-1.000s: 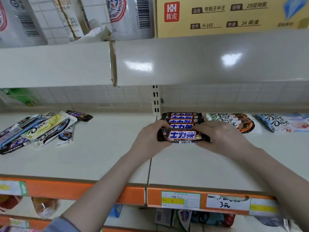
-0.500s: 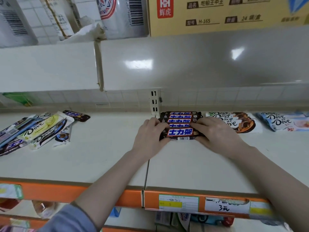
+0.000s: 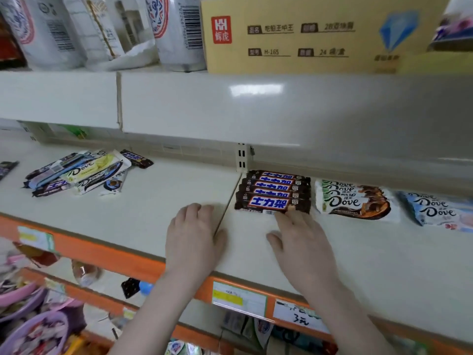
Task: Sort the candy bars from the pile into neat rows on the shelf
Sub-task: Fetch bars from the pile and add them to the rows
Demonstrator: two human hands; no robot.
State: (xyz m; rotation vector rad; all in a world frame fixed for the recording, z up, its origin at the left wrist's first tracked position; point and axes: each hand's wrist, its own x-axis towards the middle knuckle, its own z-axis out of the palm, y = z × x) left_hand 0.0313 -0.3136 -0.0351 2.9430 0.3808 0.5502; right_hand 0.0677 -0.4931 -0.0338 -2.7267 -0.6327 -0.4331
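Note:
A row of several dark brown bars with blue-and-white labels (image 3: 273,194) lies at the back of the cream shelf (image 3: 163,213), just right of the shelf seam. My right hand (image 3: 302,242) lies flat, its fingertips touching the front bar's near edge. My left hand (image 3: 195,234) rests flat on the shelf to the left of the row, holding nothing. The loose pile of mixed bars (image 3: 79,172) lies at the far left. Sorted rows of brown-and-white Dove bars (image 3: 355,201) and pale blue Dove bars (image 3: 437,212) sit to the right.
The upper shelf's broad front (image 3: 256,111) overhangs close above, carrying a yellow carton (image 3: 307,34) and white bags (image 3: 107,29). An orange edge strip with price tags (image 3: 238,298) runs along the shelf front. Lower shelves hold more goods, with pink and purple baskets at the bottom left.
Both hands set the brown bar down at the front of its row and let go. They have drawn back toward me, the left sliding off to the left; the camera has swung left.

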